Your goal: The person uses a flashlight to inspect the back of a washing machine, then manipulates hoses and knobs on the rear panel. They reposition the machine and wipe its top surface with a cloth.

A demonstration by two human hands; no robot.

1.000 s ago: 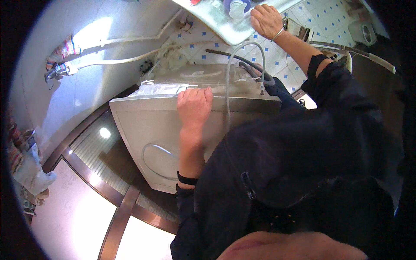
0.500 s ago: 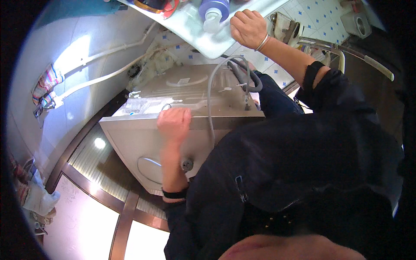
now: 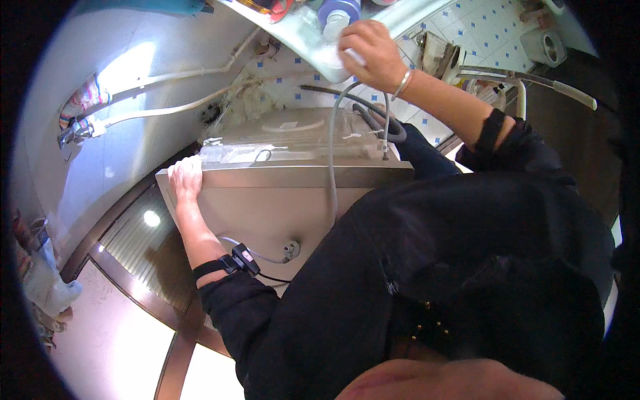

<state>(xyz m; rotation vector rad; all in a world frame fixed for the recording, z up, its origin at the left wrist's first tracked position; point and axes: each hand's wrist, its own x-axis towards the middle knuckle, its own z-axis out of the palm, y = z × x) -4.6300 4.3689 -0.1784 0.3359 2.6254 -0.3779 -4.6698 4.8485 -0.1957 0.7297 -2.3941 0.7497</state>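
Hands are far apart. The left hand (image 3: 185, 179) grips the top left corner of the big grey washing machine (image 3: 280, 200), fingers curled over its edge. The right hand (image 3: 370, 55) reaches up and closes on a white thing at the edge of the sink (image 3: 313, 47). 2 grey hoses (image 3: 331, 153) hang over the machine.
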